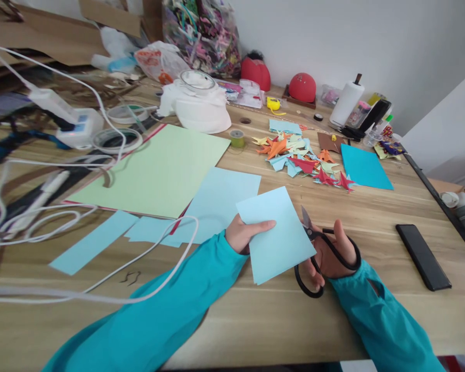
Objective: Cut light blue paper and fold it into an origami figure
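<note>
My left hand (243, 233) pinches a light blue paper sheet (279, 237) by its left edge and holds it just above the wooden table (256, 315). My right hand (335, 253) grips black-handled scissors (313, 248), fingers through the loops. The blades meet the sheet's right edge. Both arms wear teal sleeves.
A large green sheet (158, 170), more light blue sheets (220, 201) and a blue strip (93, 242) lie to the left. White cables (101, 279) loop across the left side. Folded paper figures (302, 160), a blue sheet (364, 166) and a black phone (422, 256) lie to the right.
</note>
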The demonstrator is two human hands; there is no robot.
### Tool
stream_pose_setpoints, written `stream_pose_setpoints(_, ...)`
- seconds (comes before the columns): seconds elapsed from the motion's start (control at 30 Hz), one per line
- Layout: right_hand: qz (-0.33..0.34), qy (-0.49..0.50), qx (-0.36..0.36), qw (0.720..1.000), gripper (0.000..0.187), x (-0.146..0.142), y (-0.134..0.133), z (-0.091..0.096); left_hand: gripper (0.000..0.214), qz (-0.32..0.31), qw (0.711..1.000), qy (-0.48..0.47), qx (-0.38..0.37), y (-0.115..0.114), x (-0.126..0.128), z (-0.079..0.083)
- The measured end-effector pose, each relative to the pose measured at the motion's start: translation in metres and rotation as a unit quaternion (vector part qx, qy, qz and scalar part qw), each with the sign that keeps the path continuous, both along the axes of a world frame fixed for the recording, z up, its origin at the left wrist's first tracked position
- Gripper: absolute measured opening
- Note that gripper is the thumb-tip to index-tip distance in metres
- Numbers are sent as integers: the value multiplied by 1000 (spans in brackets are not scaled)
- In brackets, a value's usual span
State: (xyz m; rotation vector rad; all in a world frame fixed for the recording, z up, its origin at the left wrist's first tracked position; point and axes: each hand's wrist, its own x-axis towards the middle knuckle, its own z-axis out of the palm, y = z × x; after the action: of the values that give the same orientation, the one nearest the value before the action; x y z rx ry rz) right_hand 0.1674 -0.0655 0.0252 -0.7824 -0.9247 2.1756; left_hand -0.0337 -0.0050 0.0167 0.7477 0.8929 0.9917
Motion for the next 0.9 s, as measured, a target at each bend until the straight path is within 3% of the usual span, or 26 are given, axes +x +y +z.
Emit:
stream_pose_setpoints(0.17, -39, 32, 19, 999, 89, -1, 1, -1, 52, 8, 1000, -14, -5, 5, 1, -4)
stream_pose_setpoints(0.33, -29, 47, 20, 998, 86, 0, 1, -4, 48, 11, 1000, -17, 3, 5, 0, -5)
stream_pose_setpoints(0.8, -21, 68, -6, 997, 87, 9, -3, -5, 36, -136, 989, -44, -42, 7, -6, -9)
stream_pose_setpoints(0.9, -10, 64, -10, 998, 89, 8, -4, -5, 38, -121, 990, -46, -50, 8, -6, -9)
